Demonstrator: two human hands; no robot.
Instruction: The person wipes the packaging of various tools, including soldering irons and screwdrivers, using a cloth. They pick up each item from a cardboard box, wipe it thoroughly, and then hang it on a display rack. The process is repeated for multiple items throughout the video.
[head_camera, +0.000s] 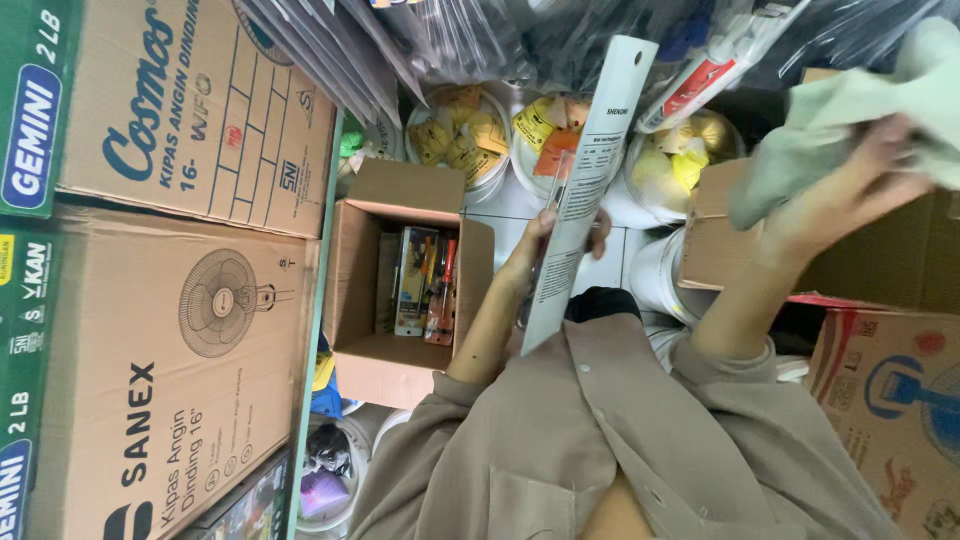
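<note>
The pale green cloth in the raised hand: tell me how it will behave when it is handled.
The pale green cloth is probably floppy: it bunches and drapes over the right hand in soft folds. It looks light, since a loose grip holds it up. It seems unlikely to slip or break, but a hanging edge could catch on the cardboard box below.

Left hand (545, 245) raised, fingers pinched shut; right hand (850, 190) lifted higher, fingers curled closed.

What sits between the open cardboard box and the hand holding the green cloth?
In the head view, the long white card package held in the left hand stands between the open box and the right hand gripping the green cloth.
</note>
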